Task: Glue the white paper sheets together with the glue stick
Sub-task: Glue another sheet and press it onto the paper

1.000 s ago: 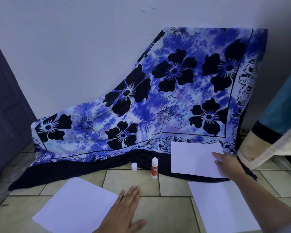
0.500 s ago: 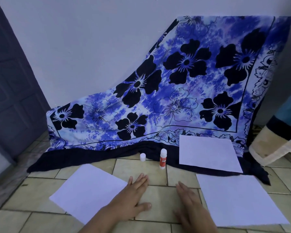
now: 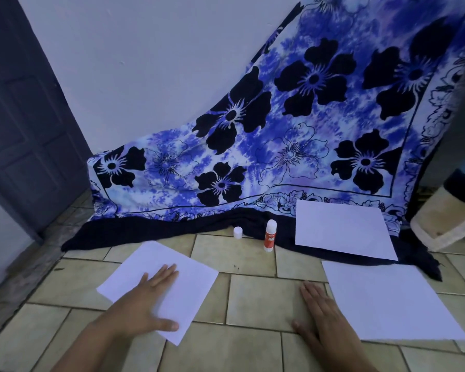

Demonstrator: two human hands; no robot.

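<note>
Three white paper sheets lie on the tiled floor. My left hand [image 3: 145,302] rests flat on the left sheet [image 3: 191,285], fingers straight. My right hand [image 3: 322,315] lies flat on the bare tile, its outer edge touching the near right sheet [image 3: 392,299]. A third sheet [image 3: 341,228] sits farther back on the cloth's dark hem. The glue stick [image 3: 270,235], red label and white top, stands upright with its cap off between the sheets. Its small white cap [image 3: 237,232] stands just left of it.
A blue floral cloth [image 3: 293,124] drapes from the wall down to the floor behind the sheets. A dark door [image 3: 19,116] is at the left. A beige and blue fabric object [image 3: 446,218] sits at the right edge.
My right hand left the far sheet and came down onto the tile beside the near right sheet. My left hand slid left onto the left sheet. The view shifted left.
</note>
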